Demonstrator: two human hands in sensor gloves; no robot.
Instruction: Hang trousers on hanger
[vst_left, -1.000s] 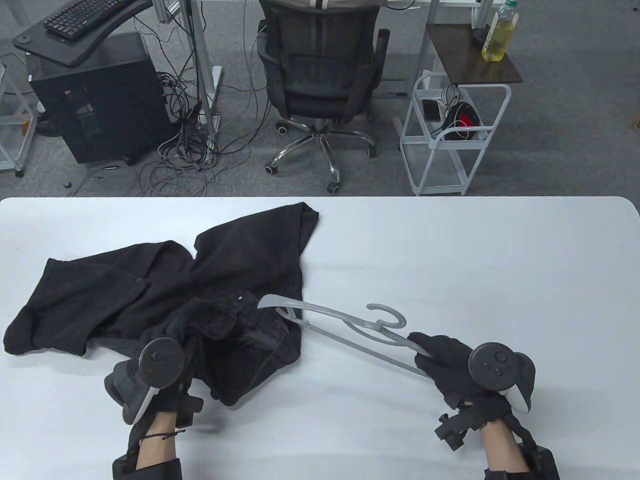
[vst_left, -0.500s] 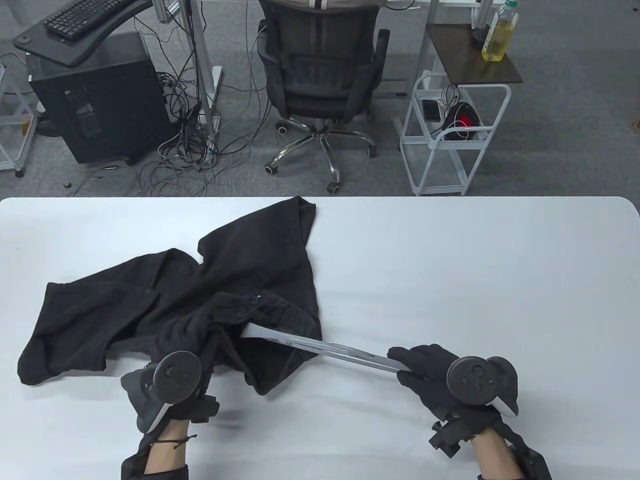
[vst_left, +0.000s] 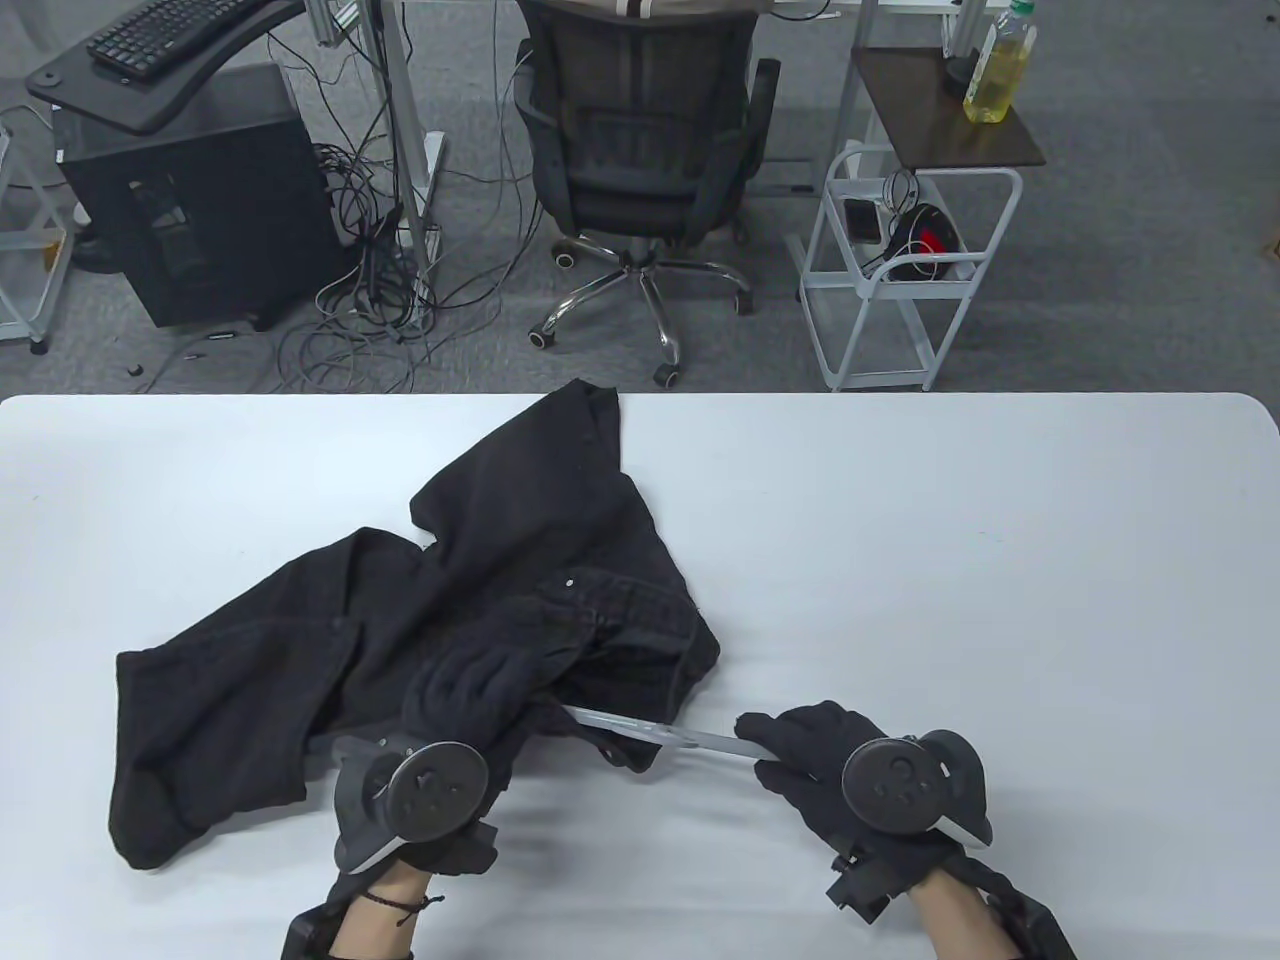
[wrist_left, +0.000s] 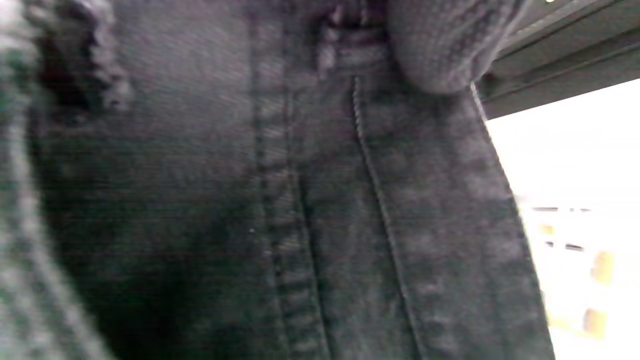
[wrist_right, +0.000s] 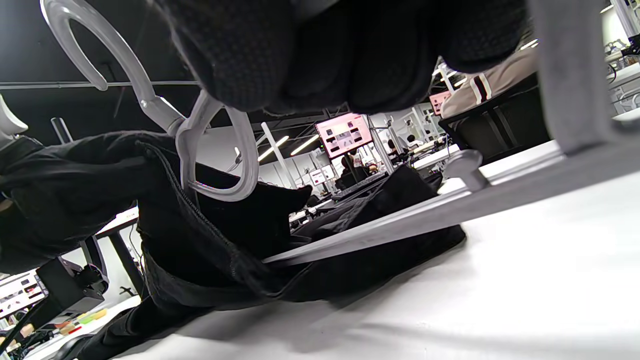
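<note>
Black trousers (vst_left: 480, 580) lie crumpled on the white table (vst_left: 950, 560), left of centre. My left hand (vst_left: 480, 680) grips the waistband near the front edge and holds it lifted; in the left wrist view the dark seamed cloth (wrist_left: 280, 200) fills the frame. A grey plastic hanger (vst_left: 680, 735) stands on edge. My right hand (vst_left: 810, 750) grips its right end, and its left end is hidden inside the trousers. In the right wrist view the hanger's bar (wrist_right: 410, 220) runs into the trousers (wrist_right: 210, 235), with the hook (wrist_right: 100, 45) above.
The table's far edge lies behind the trousers. Beyond it stand an office chair (vst_left: 640, 150), a white wire cart (vst_left: 900, 270) and a black computer tower (vst_left: 190, 210) with cables.
The hanger turned from flat onto its edge and its left end went into the waistband. Both hands moved right and toward the front edge, dragging the trousers rightward.
</note>
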